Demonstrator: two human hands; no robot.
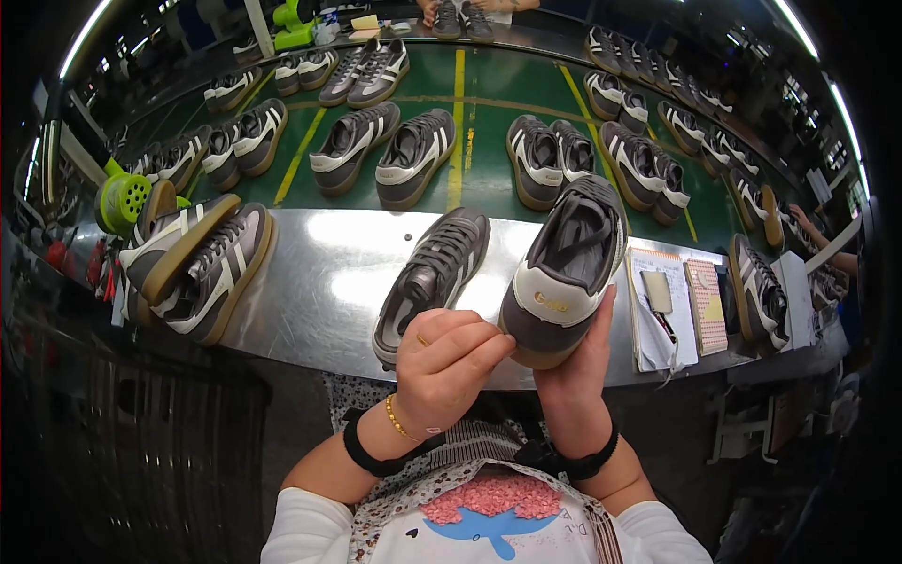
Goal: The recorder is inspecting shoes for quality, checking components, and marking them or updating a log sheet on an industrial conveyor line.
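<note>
A grey sneaker (584,246) with white stripes, a white heel patch with gold lettering and a gum sole is held up, heel toward me. Wrapped round its heel and right side is my right hand (575,371). My left hand (446,362) is closed in a pinch, its fingertips at the left edge of the heel by the sole. Whatever may be between those fingertips is hidden. Just beyond my left hand a second grey sneaker (434,268) stands on the metal bench (310,324), its heel partly covered by that hand.
Several sneakers (207,263) are piled at the bench's left. To the right lie a notebook (648,334) with a pen, a patterned pad (707,305) and another sneaker (759,291). Beyond, pairs stand on a green belt (479,141). Other people's hands (460,7) show at the far side.
</note>
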